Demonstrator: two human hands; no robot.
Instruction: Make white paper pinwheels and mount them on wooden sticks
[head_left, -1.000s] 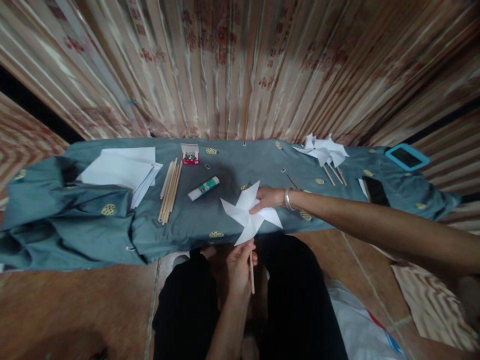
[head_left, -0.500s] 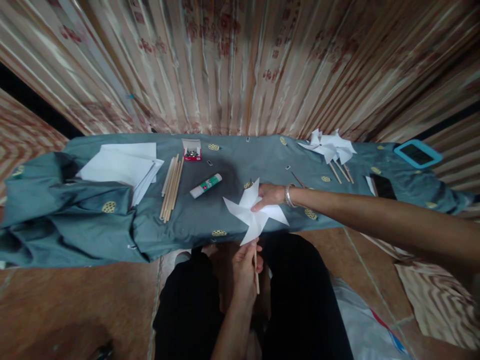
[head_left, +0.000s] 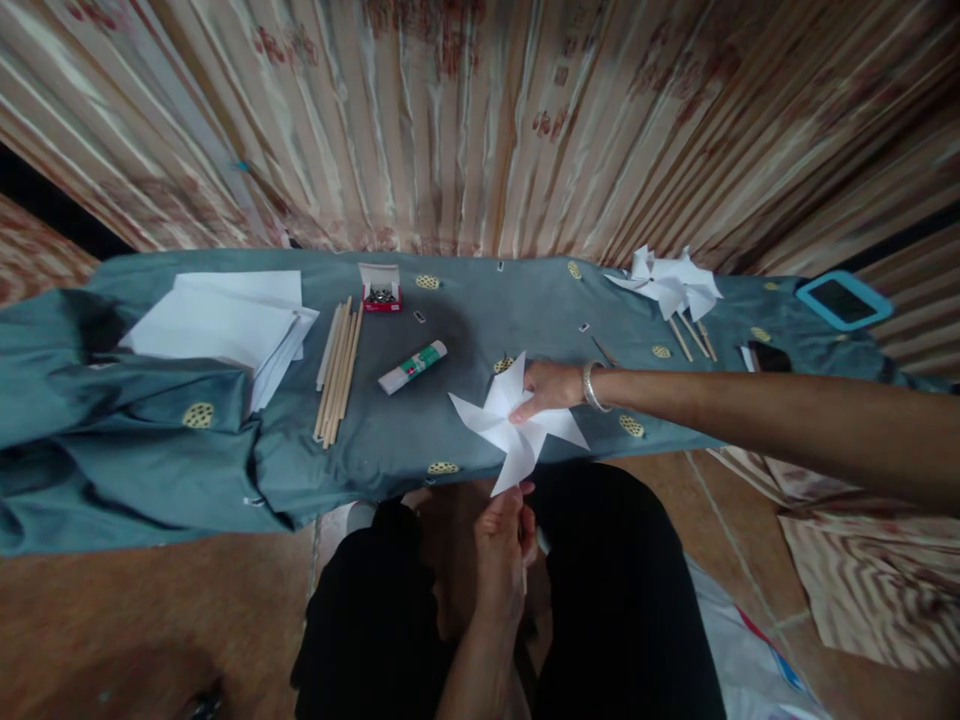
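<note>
A white paper pinwheel (head_left: 495, 428) is held flat just at the table's front edge, its blades spread. My right hand (head_left: 551, 390), with a silver bangle at the wrist, has its thumb on the pinwheel's centre; its other fingers are partly hidden behind the blades. Below the pinwheel, my left hand (head_left: 504, 535) is closed around its wooden stick (head_left: 524, 580), of which only a short end shows beneath the fist. Beyond them lies a glue stick (head_left: 412, 367) with a green and white label.
Several wooden sticks (head_left: 341, 375) lie left of the glue, beside white paper sheets (head_left: 217, 318). An open red box (head_left: 382, 297) holds small metal pins. Finished pinwheels (head_left: 667, 282), a blue-framed device (head_left: 844, 300) and a dark phone (head_left: 770, 358) are on the right of the cloth-covered table (head_left: 517, 310).
Both hands keep their hold on the pinwheel and its stick. The stick's lower end shows less than before. The whole view has shifted slightly.
</note>
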